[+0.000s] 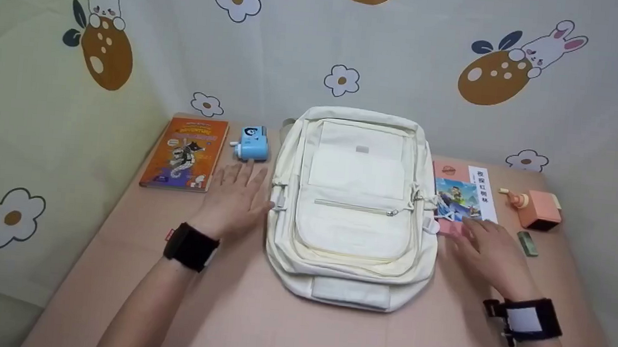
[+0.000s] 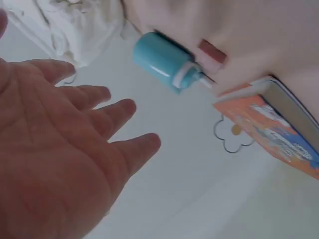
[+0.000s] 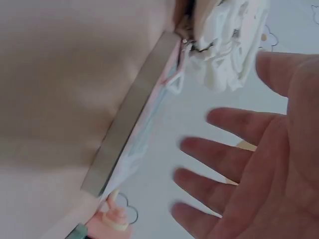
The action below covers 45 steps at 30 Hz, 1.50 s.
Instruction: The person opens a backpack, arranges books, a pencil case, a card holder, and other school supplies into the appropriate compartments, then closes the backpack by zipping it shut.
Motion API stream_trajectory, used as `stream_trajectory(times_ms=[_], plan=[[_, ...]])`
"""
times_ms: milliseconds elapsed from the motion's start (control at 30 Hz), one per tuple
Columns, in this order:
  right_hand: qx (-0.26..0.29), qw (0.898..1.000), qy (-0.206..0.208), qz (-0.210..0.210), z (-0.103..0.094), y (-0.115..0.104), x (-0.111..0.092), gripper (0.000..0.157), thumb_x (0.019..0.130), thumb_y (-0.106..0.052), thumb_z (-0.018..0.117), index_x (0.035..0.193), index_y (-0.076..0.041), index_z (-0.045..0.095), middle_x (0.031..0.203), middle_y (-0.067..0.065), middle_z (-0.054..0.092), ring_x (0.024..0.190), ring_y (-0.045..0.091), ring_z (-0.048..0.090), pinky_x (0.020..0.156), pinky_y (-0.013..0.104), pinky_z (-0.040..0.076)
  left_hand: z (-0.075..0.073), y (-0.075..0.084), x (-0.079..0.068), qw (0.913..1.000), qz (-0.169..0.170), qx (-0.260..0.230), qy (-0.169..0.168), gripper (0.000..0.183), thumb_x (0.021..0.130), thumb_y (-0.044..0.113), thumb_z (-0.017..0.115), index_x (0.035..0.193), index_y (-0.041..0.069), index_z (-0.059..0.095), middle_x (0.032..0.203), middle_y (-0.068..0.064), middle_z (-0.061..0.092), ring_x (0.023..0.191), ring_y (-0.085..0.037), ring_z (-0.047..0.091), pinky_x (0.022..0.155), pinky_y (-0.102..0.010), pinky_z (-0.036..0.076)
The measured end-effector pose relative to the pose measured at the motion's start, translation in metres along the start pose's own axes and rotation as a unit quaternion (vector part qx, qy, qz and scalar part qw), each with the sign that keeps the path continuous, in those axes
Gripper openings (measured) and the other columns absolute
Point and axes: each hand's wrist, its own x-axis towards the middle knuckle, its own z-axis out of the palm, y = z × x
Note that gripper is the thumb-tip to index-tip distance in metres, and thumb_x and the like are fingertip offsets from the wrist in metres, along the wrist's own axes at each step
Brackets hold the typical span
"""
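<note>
A cream backpack lies flat in the middle of the table, its front pocket zipper facing up. To its left my left hand hovers with fingers spread, thumb by the bag's side strap. The left wrist view shows its bare palm, holding nothing. Over on the right, my right hand reaches with spread fingers near the lower edge of a book with a blue picture cover. That book lies against the bag's right side, partly covered by its cords. Nothing is in the right palm either.
An orange comic book and a blue crank pencil sharpener sit at the back left. A small red-and-pink block lies by that sharpener. At the right are a pink crank sharpener and a green eraser. Patterned cloth walls rise behind.
</note>
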Motion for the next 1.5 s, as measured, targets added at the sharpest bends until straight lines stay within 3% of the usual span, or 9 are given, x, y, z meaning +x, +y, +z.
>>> stream_trajectory(times_ms=[133,267,533,667,867,1067,1267,1367,1500], plan=[[0.057,0.997,-0.054,0.018,-0.002,-0.012,0.004,0.066,0.103,-0.06,0.047,0.129,-0.003,0.066,0.113,0.021,0.068,0.104,0.041,0.063,0.084,0.056,0.052,-0.01,0.045,-0.001,0.9976,0.066,-0.01,-0.02,0.081,0.101,0.057,0.053,0.163,0.014,0.022,0.167,-0.02,0.012,0.153,-0.042,0.013,0.121,-0.06,0.004],[0.078,0.992,-0.096,0.027,0.001,-0.023,0.011,0.049,0.103,-0.054,0.051,0.103,-0.008,0.07,0.079,0.005,0.06,0.072,0.023,0.055,0.062,0.036,0.041,-0.013,0.105,-0.007,0.9863,0.153,-0.005,-0.061,0.079,0.102,0.056,0.052,0.163,0.016,0.022,0.168,-0.017,0.015,0.153,-0.039,0.017,0.12,-0.06,0.012],[0.11,0.988,-0.101,0.031,0.014,-0.033,0.019,0.028,0.1,-0.036,0.063,0.094,-0.009,0.066,0.076,0.005,0.057,0.068,0.022,0.054,0.06,0.034,0.04,0.002,0.2,-0.009,0.9446,0.294,0.062,-0.132,0.069,0.1,0.058,0.054,0.157,0.022,0.041,0.157,-0.008,0.044,0.139,-0.028,0.047,0.107,-0.05,0.044],[0.133,0.986,-0.091,0.042,0.016,-0.039,0.018,0.023,0.099,-0.031,0.064,0.092,-0.009,0.067,0.078,0.007,0.058,0.069,0.024,0.054,0.061,0.034,0.041,0.01,0.225,-0.006,0.9442,0.29,0.092,-0.127,0.058,0.097,0.059,0.06,0.141,0.022,0.058,0.134,-0.005,0.06,0.107,-0.026,0.064,0.082,-0.042,0.055],[0.149,0.984,-0.084,0.048,0.02,-0.048,0.019,0.026,0.097,-0.034,0.067,0.09,-0.01,0.069,0.08,0.006,0.059,0.07,0.023,0.055,0.062,0.034,0.042,0.024,0.249,-0.007,0.9575,0.231,0.142,-0.097,0.065,0.092,0.07,0.058,0.124,0.013,0.063,0.127,-0.013,0.064,0.079,-0.026,0.067,0.06,-0.038,0.055],[0.156,0.982,-0.092,0.051,0.016,-0.044,0.019,0.031,0.099,-0.035,0.063,0.089,-0.007,0.07,0.075,0.005,0.056,0.067,0.022,0.053,0.059,0.032,0.04,0.037,0.255,-0.011,0.9512,0.242,0.185,-0.05,0.052,0.101,0.055,0.055,0.124,0.009,0.064,0.126,-0.017,0.066,0.074,-0.024,0.067,0.055,-0.035,0.056],[0.157,0.987,0.013,0.046,0.018,-0.031,0.027,0.027,0.104,-0.027,0.056,0.105,-0.004,0.069,0.091,0.011,0.063,0.077,0.027,0.058,0.064,0.039,0.047,0.043,0.244,-0.01,0.9581,0.261,0.112,-0.034,0.02,0.107,0.029,0.053,0.109,0.012,0.062,0.091,-0.007,0.063,0.065,-0.021,0.061,0.051,-0.034,0.05],[0.158,0.985,0.068,0.009,0.026,-0.026,0.033,0.027,0.105,-0.02,0.056,0.123,-0.002,0.066,0.117,0.018,0.064,0.1,0.035,0.062,0.081,0.049,0.051,0.047,0.239,-0.01,0.96,0.267,0.076,-0.032,0.013,0.106,0.022,0.054,0.108,0.011,0.061,0.088,-0.006,0.06,0.066,-0.021,0.059,0.053,-0.034,0.049],[0.164,0.983,0.079,-0.013,0.036,-0.023,0.039,0.037,0.106,-0.013,0.054,0.14,0.002,0.057,0.129,0.024,0.061,0.111,0.041,0.06,0.092,0.055,0.048,0.049,0.235,-0.01,0.9616,0.267,0.053,-0.035,0.011,0.106,0.018,0.052,0.106,0.01,0.059,0.089,-0.006,0.059,0.067,-0.021,0.058,0.055,-0.034,0.049]])
